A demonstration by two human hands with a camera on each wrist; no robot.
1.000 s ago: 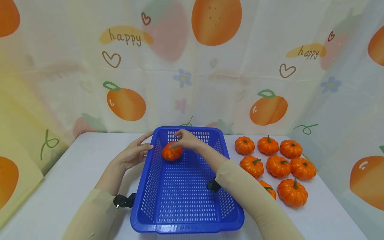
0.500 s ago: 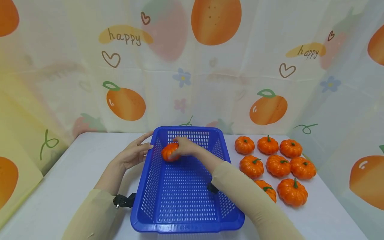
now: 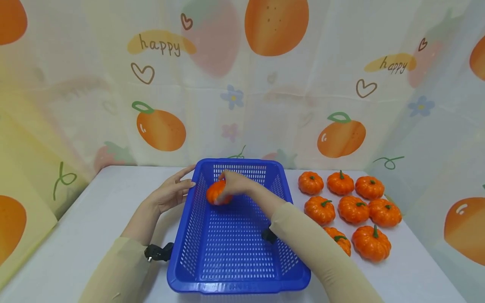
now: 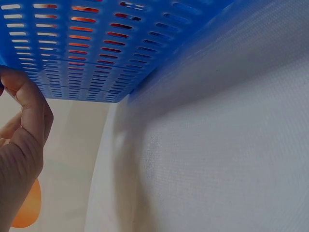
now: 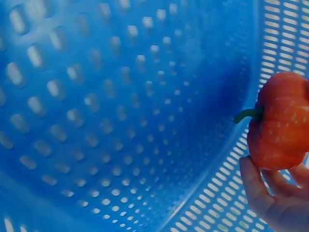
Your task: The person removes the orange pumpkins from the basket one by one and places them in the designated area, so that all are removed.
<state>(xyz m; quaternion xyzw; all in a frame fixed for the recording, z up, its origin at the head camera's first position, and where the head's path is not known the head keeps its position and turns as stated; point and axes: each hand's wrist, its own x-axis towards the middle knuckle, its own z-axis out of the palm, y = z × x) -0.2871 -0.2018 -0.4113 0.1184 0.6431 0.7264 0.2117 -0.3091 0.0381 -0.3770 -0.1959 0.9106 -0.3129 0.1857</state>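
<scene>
In the head view, a blue perforated plastic basket (image 3: 236, 235) stands mid-table. My right hand (image 3: 236, 185) reaches into its far left corner and grips a small orange pumpkin (image 3: 216, 192). The right wrist view has this pumpkin (image 5: 280, 121) near the basket wall, its green stem showing and fingers (image 5: 258, 186) against its side. The thumb is out of that view. Outside the basket, my left hand (image 3: 170, 193) rests against the left rim, with thumb and index finger touching it. In the left wrist view the hand (image 4: 24, 140) lies beside the perforated wall.
On the white table (image 3: 87, 219), several more orange pumpkins (image 3: 353, 209) sit in rough rows right of the basket. My right forearm partly covers one pumpkin (image 3: 338, 240). A fruit-print curtain (image 3: 265, 105) hangs behind the table.
My right hand has come down from above the pumpkin and closed round its side. The left hand stays at the basket rim. The head view has shifted slightly.
</scene>
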